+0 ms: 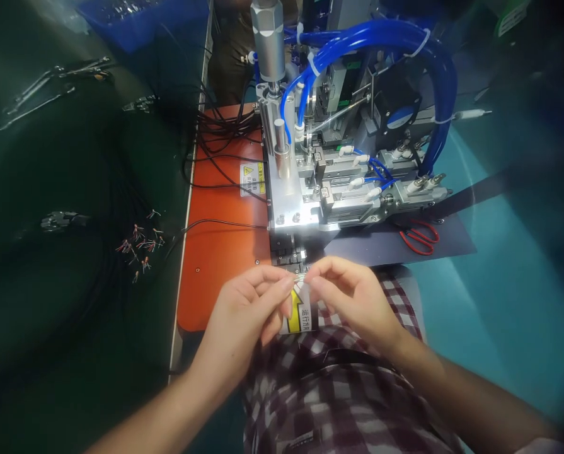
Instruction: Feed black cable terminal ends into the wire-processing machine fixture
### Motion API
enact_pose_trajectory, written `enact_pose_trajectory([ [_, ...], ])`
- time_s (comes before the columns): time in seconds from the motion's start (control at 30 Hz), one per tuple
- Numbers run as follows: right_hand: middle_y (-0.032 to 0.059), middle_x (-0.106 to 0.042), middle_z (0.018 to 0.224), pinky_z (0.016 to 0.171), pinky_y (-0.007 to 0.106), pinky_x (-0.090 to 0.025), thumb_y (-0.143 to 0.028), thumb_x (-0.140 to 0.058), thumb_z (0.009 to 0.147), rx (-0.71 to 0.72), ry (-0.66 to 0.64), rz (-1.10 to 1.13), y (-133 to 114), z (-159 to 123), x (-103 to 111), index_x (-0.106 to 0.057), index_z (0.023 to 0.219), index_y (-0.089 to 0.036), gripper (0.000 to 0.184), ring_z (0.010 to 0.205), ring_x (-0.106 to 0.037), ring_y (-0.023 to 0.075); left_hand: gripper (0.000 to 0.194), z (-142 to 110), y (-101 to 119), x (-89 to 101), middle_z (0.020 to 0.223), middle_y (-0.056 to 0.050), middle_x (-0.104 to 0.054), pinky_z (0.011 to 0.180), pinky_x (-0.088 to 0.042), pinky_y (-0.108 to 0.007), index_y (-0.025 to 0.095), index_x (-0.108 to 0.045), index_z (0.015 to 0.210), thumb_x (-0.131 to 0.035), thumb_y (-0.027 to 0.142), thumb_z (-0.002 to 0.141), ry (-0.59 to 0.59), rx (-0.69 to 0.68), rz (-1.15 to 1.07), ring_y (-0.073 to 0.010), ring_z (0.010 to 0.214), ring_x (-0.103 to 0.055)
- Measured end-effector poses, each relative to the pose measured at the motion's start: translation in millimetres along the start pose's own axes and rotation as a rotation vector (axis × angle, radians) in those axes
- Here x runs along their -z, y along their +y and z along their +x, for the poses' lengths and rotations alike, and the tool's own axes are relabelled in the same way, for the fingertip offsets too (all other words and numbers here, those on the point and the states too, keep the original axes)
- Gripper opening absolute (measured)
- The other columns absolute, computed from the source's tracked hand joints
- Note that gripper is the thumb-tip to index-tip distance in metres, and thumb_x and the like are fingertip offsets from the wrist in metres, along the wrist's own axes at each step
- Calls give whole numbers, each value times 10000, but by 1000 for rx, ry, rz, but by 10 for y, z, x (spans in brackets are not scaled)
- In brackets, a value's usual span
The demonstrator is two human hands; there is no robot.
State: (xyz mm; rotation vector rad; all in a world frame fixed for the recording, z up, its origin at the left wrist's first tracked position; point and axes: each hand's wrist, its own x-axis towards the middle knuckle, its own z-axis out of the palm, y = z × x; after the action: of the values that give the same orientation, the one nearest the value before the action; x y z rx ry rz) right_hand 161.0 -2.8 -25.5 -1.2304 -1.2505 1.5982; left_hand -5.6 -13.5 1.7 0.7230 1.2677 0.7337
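- A dark green worktop [87, 302] and an orange base plate [225, 252] flank a metal machine [295, 208] fed by blue air tubes [445, 94].
- At the machine's near edge, a person's left hand [248, 309] and right hand [357, 302] meet in narrow fingertip pinches, fine strands [300, 277] spanning the small gap above a yellow-arrow label [295, 315]. Fingers partly hide the grip.
- The strands look thin enough to bend, splay or slip free; uneven pressure or a sideways tug would be the likely cause.
- The machine's small front parts [288, 257] sit just beyond the fingertips, so a forward drift could snag a strand or, should anything move, nip a finger.
- Black cables [225, 126] cross the plate loosely; a sweeping left forearm might catch the nearest.
- Red-handled scissors [421, 238] rest at right, where a careless elbow could knock them.
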Motion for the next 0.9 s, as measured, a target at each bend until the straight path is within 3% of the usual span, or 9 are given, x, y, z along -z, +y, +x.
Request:
enact_pose_trajectory([
  [0.23, -38, -549, 610, 467, 199, -353, -278, -678, 795, -32, -12, 131, 4, 30, -20, -602, 745, -167, 143, 503, -427, 71, 212, 4, -1, 1, 568, 31, -588, 402, -192, -165, 150, -627, 864, -638, 360, 841, -33, 11, -16, -6, 373, -291],
  [0.5, -40, -512, 623, 512, 217, -385, -329, -634, 839, -25, -35, 99, 6, 4, -36, -568, 761, -173, 187, 524, -424, 81, 193, -19, -13, 19, 560, 26, -590, 401, -179, -162, 158, -596, 903, -621, 344, 857, -84, 14, -37, -10, 383, -282],
  [0.7, -16, -523, 713, 623, 235, -432, -310, -545, 903, 37, -154, 48, 14, 48, 23, -521, 791, -178, 175, 650, -498, 108, 192, 5, -26, 24, 544, 33, -589, 391, -154, -156, 173, -556, 903, -603, 356, 869, -169, 64, -5, -8, 368, -275],
  [0.9, -29, -483, 726, 644, 229, -418, -246, -516, 921, 77, -225, 0, 4, 97, 87, -512, 819, -183, 120, 652, -462, 98, 199, 29, -10, 5, 510, 18, -588, 372, -144, -155, 147, -571, 813, -617, 337, 850, -141, 111, 34, -11, 352, -287],
])
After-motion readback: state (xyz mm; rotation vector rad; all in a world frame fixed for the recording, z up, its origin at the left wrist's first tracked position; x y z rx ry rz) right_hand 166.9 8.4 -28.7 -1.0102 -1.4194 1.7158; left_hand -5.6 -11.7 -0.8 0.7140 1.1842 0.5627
